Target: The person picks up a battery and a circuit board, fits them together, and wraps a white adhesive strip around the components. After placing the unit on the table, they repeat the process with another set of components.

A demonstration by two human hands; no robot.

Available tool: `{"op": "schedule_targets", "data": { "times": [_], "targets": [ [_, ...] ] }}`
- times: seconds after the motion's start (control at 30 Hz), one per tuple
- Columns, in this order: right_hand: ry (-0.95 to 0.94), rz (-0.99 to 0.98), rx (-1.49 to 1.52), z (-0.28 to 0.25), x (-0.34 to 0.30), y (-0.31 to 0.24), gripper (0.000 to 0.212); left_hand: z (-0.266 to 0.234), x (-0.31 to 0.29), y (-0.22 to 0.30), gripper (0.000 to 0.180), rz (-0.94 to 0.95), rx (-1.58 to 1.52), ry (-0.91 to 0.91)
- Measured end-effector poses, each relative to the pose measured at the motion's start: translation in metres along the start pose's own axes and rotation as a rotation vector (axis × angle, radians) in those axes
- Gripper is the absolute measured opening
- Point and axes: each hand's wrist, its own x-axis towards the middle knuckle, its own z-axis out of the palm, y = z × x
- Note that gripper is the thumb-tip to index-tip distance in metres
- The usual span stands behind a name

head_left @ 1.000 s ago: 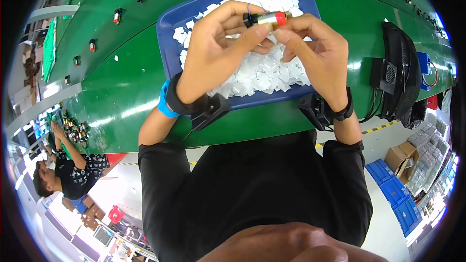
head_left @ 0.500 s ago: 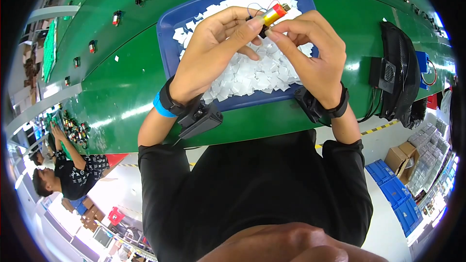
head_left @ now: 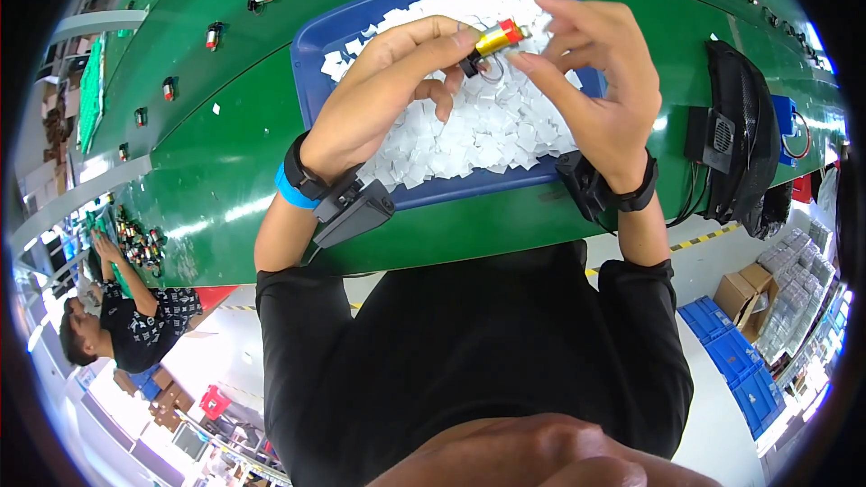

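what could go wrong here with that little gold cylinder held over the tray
The gold cylinder is pinched only by fingertips of the left hand and right hand; a slip could drop it into the loose white squares in the blue tray. Squares might also get flicked onto the green belt.

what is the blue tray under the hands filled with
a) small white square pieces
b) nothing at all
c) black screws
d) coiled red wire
a) the blue tray is heaped with small white square pieces, and the left hand and right hand hold a small gold and red cylinder above them.
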Motion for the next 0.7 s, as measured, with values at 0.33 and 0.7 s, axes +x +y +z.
{"op": "schedule_targets", "data": {
  "times": [0.33, 0.7],
  "targets": [
    [-0.206, -0.092, -0.1, -0.003, -0.003, 0.007, 0.035, 0.005, -0.005, 0.011, 0.034, -0.029, 0.145, -0.109],
    [-0.121, -0.27, -0.297, 0.003, -0.007, 0.003, 0.032, 0.006, -0.01, 0.012, 0.039, -0.056, 0.1, -0.109]
  ]
}}
